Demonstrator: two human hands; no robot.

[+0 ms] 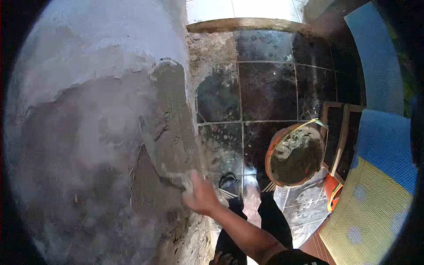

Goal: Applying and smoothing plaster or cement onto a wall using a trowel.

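My right hand (201, 194) is closed around the handle of a trowel (171, 176), which is smeared by motion. The trowel's blade lies against the wall (101, 128) on the left, over a coat of wet grey mortar (176, 132). Along its upper part the wall is paler, with a ragged edge where the darker coat ends. At the lower edge, over the dark trousers, a dim shape like fingers may be my left hand (226, 259); what it does cannot be made out.
An orange bucket (269, 154) partly filled with grey mortar stands on dark floor tiles (269, 88) at right. Beside it are a wooden frame (340, 145) and a red container (332, 191). Blue and yellow woven sheeting (375, 194) hangs at far right. A raised sill (247, 24) crosses the far end.
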